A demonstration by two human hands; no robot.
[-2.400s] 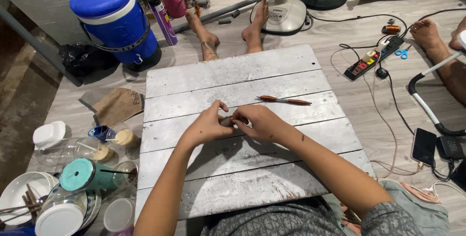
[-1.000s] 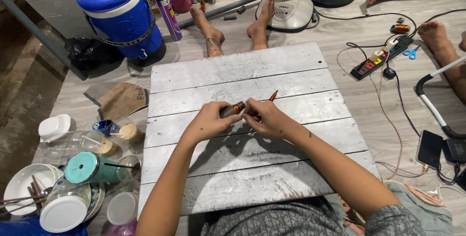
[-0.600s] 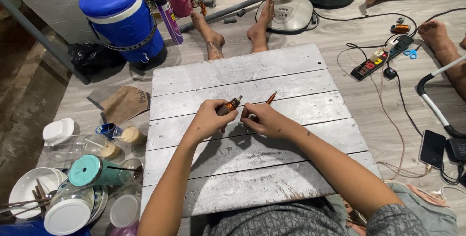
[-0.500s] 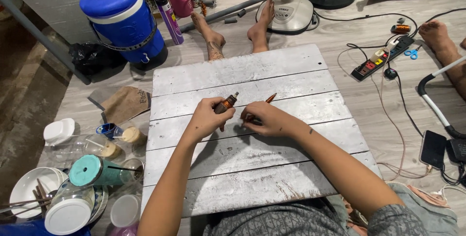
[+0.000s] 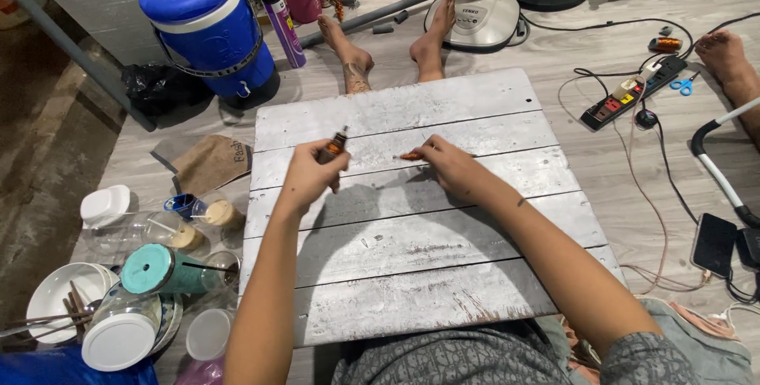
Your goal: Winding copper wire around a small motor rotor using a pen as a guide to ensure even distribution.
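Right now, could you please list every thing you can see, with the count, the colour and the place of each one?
wooden board: one, whitewashed grey planks, centre, over the person's lap
water cooler: one, blue with white band, upper left
fan base: one, white, top centre
power strip: one, black, upper right on the floor
scissors: one, blue handles, beside the power strip
phone: one, black, right edge
teal cup: one, lying on its side, lower left
white bowl: one, lower left, holds sticks
brown paper bag: one, left of the board
small bottle: one, dark with orange label, in the left hand
orange tool: one, thin, at the right hand's fingertips
left hand: one, above the board
right hand: one, above the board
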